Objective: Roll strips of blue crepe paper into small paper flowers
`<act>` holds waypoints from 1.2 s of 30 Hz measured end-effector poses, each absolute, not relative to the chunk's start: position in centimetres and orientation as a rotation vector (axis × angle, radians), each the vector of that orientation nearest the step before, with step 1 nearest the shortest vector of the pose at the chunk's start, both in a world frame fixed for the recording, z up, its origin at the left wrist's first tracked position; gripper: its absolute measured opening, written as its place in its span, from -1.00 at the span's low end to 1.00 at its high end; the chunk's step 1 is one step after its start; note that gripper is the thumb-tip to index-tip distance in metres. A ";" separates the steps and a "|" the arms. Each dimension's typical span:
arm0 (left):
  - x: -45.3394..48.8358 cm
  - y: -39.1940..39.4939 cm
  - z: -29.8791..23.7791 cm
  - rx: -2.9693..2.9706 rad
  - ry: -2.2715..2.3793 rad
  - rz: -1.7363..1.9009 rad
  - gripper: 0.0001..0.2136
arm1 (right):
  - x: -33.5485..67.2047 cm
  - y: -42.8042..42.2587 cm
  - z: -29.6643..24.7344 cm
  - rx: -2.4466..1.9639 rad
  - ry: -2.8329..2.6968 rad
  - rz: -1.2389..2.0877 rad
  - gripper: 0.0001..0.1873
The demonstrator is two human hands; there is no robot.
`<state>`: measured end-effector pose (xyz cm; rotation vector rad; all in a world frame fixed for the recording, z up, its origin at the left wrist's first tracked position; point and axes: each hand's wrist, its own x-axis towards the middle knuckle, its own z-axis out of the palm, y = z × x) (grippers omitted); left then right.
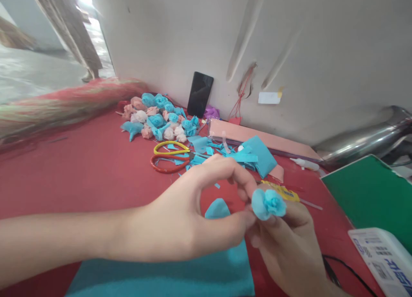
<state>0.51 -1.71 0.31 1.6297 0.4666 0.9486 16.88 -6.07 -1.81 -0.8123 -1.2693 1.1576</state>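
Note:
A small blue paper flower (269, 204) sits between both my hands above the red table. My left hand (186, 215) reaches in from the left, thumb and forefinger pinched against the flower's left petal. My right hand (289, 245) comes up from below with its fingers closed round the flower's base. A cut blue petal piece (217, 209) lies on the table just behind my left thumb. A large sheet of blue paper (180, 275) lies under my hands at the near edge.
A heap of finished blue, pink and white paper flowers (157, 116) lies at the back. Yellow scissors (170, 148) and red scissors (169, 164) lie beside blue scraps (254, 157). A black phone (200, 94) leans on the wall. A green board (370, 194) and a white box (383, 256) are at the right.

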 end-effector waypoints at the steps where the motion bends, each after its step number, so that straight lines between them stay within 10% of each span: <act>1: 0.5 -1.7 0.3 1.661 0.451 0.945 -0.93 | 16.9 -6.2 -1.7 -0.820 -1.299 1.145 -0.87; 36: 0.4 -1.8 -0.3 2.077 0.453 1.129 -0.90 | 16.8 -6.8 0.1 -0.994 -1.823 0.000 -0.88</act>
